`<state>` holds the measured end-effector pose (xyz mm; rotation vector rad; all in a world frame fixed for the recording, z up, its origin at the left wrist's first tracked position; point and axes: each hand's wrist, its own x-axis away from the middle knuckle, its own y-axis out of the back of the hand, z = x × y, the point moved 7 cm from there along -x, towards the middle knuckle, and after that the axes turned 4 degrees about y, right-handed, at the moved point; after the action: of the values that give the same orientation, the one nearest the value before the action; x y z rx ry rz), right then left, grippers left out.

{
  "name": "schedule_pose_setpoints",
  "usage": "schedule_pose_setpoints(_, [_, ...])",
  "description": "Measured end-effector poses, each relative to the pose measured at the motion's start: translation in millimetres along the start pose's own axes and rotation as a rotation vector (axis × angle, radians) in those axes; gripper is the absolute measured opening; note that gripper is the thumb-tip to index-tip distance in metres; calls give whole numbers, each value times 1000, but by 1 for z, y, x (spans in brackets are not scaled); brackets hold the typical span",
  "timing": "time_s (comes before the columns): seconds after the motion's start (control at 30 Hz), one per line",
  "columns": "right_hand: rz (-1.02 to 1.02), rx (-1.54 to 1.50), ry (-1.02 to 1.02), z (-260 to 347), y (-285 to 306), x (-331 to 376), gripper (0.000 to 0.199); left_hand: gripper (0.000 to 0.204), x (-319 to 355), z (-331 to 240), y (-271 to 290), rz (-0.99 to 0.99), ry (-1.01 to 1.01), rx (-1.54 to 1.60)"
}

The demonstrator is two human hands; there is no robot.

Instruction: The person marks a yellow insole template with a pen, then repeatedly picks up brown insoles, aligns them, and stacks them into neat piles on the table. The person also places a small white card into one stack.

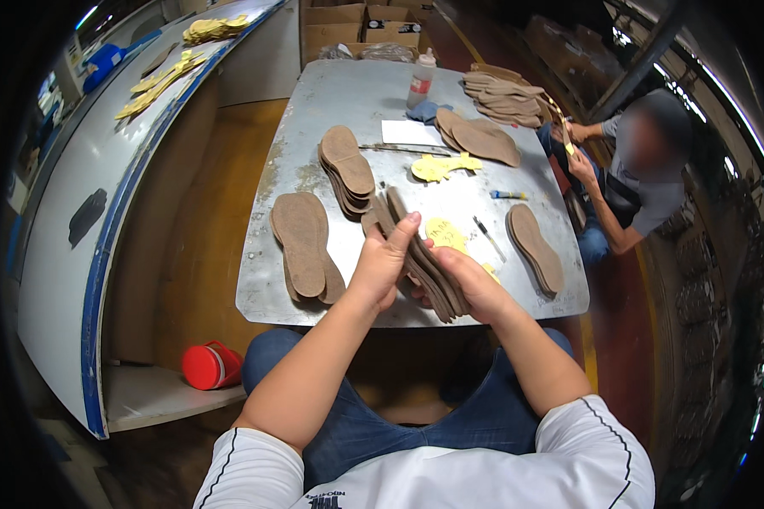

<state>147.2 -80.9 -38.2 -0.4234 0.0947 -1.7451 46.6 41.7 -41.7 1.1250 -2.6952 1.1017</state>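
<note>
Both hands – left hand (382, 263) & right hand (471, 284) – pinched a fanned insole stack (420, 259) above the metal table's (314, 110) near edge. Loose fanning w/ thumb-only grip – soles could've slid out.

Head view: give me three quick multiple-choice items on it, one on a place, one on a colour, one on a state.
1. Where does the squeeze bottle stand?
A. far end of the metal table
B. on the floor
C. in the person's lap

2. What colour is the round container on the low shelf?
A. green
B. red
C. white

3. What are the left hand and right hand doing?
A. resting empty
B. holding a pen
C. holding a fanned stack of brown insoles

Answers: 1 A, it stands by the far edge. 2 B, plainly red. 3 C, fingers of both hands wrap the stack.
</note>
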Motion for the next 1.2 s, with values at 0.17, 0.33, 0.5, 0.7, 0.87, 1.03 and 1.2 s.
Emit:
schedule_pose_setpoints(0.17, [71,160,62,8,-6,7,63,82,4,-1,5,-65,92,-1])
schedule_pose_setpoints(0.33, [84,56,10,0,-2,4,64,98,3,2,4,-79,107,-48])
schedule_pose_setpoints(0.5, [48,157,-4,-12,6,0,66,99,-2,7,6,-92,115,-56])
schedule_pose_setpoints(0.7, [48,282,33,-17,6,-4,73,96,-5,11,10,-122,128,-125])
schedule_pose_setpoints(0.87, [52,205,7,-16,5,-3,72,98,2,9,6,-92,146,-117])
schedule_pose_setpoints(1.03, [22,120,-15,-14,0,-1,66,94,0,2,12,-61,157,-131])
schedule_pose_setpoints(1.2, [26,-80,-52,3,7,7,58,89,-5,-29,31,-51,57,-298])
